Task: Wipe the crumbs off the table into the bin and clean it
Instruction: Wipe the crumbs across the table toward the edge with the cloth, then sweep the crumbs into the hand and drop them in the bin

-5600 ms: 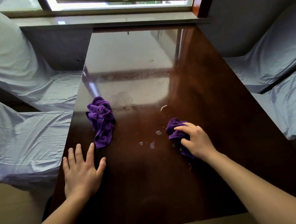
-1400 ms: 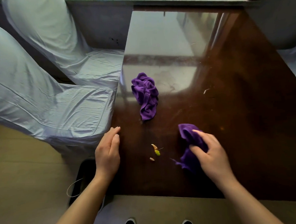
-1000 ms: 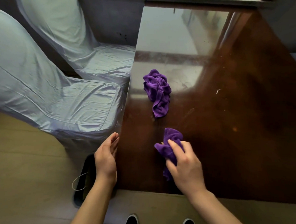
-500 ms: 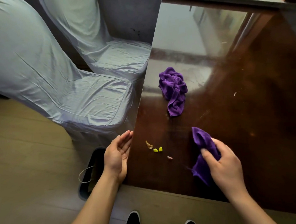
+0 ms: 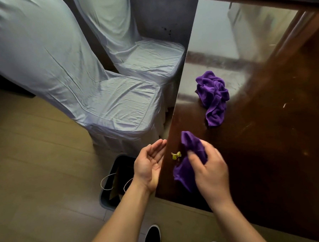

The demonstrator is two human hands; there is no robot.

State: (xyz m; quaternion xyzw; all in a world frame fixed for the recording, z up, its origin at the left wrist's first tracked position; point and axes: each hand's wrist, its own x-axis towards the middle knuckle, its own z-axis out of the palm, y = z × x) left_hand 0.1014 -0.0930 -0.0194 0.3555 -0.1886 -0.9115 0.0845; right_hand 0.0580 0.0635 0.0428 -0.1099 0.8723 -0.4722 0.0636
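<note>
My right hand [image 5: 209, 170] grips a purple cloth [image 5: 189, 150] on the dark glossy table [image 5: 278, 142], close to the table's left edge. A small clump of yellow-green crumbs [image 5: 175, 155] lies just left of the cloth, a short way from the edge. My left hand [image 5: 150, 165] is cupped palm-up against that edge, empty, beside the crumbs. Directly below it on the floor stands a black bin [image 5: 115, 184] holding a paper bag with string handles. A second purple cloth [image 5: 213, 97] lies crumpled farther back on the table.
Two chairs in pale blue covers [image 5: 102, 98] stand along the table's left side, the nearer one close to the bin. A few small specks [image 5: 284, 105] remain on the table to the right. My black shoes [image 5: 152, 239] are on the wooden floor.
My right hand has swept the cloth left, pushing the crumbs into a clump near the table edge. My left hand has turned palm-up under the edge. The view has shifted left.
</note>
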